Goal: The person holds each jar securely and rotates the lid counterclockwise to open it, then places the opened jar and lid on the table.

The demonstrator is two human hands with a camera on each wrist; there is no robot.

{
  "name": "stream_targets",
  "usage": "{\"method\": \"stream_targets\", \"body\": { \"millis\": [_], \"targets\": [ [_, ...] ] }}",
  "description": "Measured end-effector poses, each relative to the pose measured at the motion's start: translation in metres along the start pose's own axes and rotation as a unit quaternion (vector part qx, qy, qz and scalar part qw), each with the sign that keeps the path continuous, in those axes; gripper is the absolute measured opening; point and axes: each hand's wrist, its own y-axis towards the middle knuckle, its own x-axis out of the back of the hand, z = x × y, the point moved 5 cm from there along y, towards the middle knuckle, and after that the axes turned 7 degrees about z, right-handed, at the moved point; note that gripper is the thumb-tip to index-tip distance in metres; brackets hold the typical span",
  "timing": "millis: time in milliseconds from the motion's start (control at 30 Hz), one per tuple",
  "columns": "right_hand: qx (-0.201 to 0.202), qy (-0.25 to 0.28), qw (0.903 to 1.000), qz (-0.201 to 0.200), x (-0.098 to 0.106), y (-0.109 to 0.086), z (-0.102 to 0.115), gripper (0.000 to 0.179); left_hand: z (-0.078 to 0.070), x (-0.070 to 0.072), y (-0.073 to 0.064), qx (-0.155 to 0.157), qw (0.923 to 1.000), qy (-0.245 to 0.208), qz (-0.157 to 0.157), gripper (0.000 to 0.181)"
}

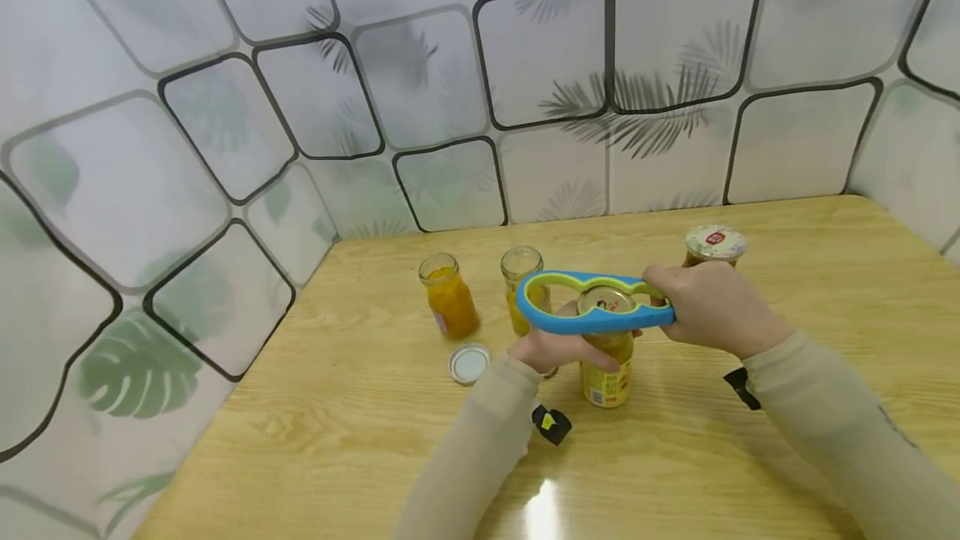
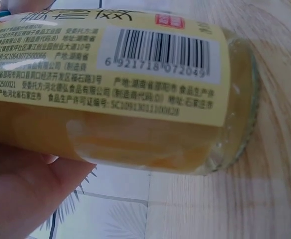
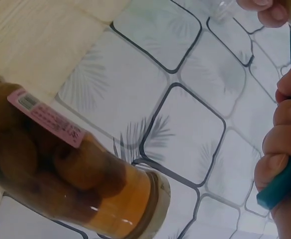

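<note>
In the head view my left hand grips a glass jar with a yellow label, upright over the table. My right hand holds the handle end of a blue and green jar opener. The opener lies level around the jar's metal lid, which shows through one of its rings. Up close in the left wrist view, the label carries a barcode, and pale contents show below it. The right wrist view shows curled right fingers around the opener's teal-looking end.
Behind the left hand stand a lidless jar of orange contents and a lidless jar of yellow contents. A white lid lies before them. Beyond the right hand is a closed jar of dark round fruit. Patterned walls edge the wooden table.
</note>
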Motion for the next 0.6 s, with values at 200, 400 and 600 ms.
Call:
{"method": "stream_targets", "body": {
  "millis": [200, 400, 600],
  "targets": [
    [-0.019, 0.006, 0.9998, -0.006, 0.006, -0.004, -0.006, 0.035, 0.001, 0.001, -0.005, 0.023, 0.9976, 0.022, -0.061, 0.069],
    [-0.042, -0.006, 0.9989, -0.019, 0.016, -0.007, -0.017, 0.034, -0.026, -0.001, 0.003, -0.046, 0.9896, 0.061, -0.122, 0.062],
    [-0.055, -0.009, 0.9980, -0.031, 0.022, -0.011, -0.022, 0.032, -0.033, 0.000, 0.019, -0.049, 0.9795, 0.103, -0.166, 0.044]
  ]
}}
